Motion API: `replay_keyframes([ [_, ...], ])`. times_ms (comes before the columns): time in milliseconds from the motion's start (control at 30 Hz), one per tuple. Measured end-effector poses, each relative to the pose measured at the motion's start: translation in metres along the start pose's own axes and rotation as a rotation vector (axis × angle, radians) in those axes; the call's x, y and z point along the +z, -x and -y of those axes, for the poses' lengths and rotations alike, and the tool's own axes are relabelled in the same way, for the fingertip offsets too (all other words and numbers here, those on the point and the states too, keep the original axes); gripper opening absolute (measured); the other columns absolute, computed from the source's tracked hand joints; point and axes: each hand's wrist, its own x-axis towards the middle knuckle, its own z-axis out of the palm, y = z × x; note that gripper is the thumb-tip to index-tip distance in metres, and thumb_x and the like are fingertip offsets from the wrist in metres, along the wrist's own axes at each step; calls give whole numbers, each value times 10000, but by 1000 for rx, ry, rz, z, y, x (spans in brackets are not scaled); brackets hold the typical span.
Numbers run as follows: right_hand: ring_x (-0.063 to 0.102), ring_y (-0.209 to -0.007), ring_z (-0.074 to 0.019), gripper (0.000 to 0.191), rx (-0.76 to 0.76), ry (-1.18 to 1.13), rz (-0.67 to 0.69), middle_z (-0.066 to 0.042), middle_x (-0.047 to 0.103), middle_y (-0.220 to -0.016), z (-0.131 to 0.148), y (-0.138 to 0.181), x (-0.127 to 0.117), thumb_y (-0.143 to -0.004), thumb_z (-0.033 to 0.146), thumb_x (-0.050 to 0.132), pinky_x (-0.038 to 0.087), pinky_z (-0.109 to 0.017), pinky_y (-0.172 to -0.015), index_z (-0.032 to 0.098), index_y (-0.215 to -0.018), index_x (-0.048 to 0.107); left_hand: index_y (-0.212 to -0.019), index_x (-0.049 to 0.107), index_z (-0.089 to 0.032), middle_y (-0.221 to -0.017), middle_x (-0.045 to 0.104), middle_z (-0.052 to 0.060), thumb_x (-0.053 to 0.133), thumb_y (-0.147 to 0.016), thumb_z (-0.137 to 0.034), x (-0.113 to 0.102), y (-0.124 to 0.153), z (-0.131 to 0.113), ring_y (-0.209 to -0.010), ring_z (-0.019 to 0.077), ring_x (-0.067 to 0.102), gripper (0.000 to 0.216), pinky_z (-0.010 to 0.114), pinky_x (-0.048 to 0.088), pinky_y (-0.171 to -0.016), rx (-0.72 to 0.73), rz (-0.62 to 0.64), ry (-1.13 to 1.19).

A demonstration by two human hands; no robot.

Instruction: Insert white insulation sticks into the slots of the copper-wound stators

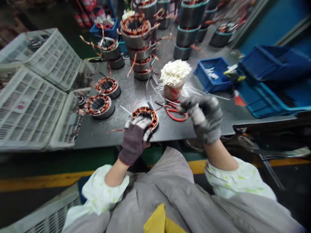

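A wound motor stator (153,120), with copper coils and loose wire ends, lies near the table's front edge. My left hand (134,137), in a dark knit glove with pale fingertips, grips its near side, the fingers over the coils and the thumb at the rim. To the right, my right hand (205,118), in a grey glove, hangs above the table with its fingers curled together. Motion blur hides what it may hold. Red-handled scissors (177,118) lie just left of that hand. Behind them stands a tub (173,92) filled with a bundle of white strands (175,72).
Two more stators (98,106) lie at the left beside white plastic crates (29,110). Tall stator stacks (139,42) stand at the back. A blue bin (213,75) with small white pieces sits at the right, near larger blue bins (274,64). Thin white strips (155,87) are scattered behind.
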Motion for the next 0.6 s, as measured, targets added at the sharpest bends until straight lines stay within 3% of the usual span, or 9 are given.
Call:
replay_keyframes([
  [67, 746, -861, -204, 140, -44, -58, 298, -76, 744, -1046, 17, 40, 4, -1013, 329, 542, 627, -362, -742, 249, -982, 652, -1337, 591, -195, -1312, 712, 109, 579, -955, -227, -1, 0, 0, -1359, 283, 583, 384, 547, 329, -1235, -29, 74, -1],
  [133, 756, -898, -194, 116, -65, -66, 450, -86, 752, -1074, 25, 72, 6, -1000, 254, 546, 631, -337, -763, 236, -973, 658, -1324, 609, -193, -1307, 711, 107, 581, -949, -226, -3, -1, 2, -1351, 285, 583, 378, 542, 332, -1230, -34, 136, -11],
  [300, 760, -945, -173, 122, 18, -30, 421, -79, 757, -1085, 22, 105, 8, -980, 161, 543, 633, -314, -799, 239, -1014, 631, -1291, 633, -187, -1255, 722, 111, 595, -943, -265, -5, -2, 3, -1289, 292, 611, 358, 534, 359, -1191, -33, 157, -23],
  [600, 754, -873, -170, 169, 5, 140, 537, -62, 773, -954, 22, 85, 8, -990, 187, 519, 623, -295, -796, 220, -944, 678, -1291, 618, -186, -1269, 715, 113, 576, -967, -340, -2, -3, 0, -1261, 289, 623, 361, 504, 373, -1169, -34, 75, 3],
])
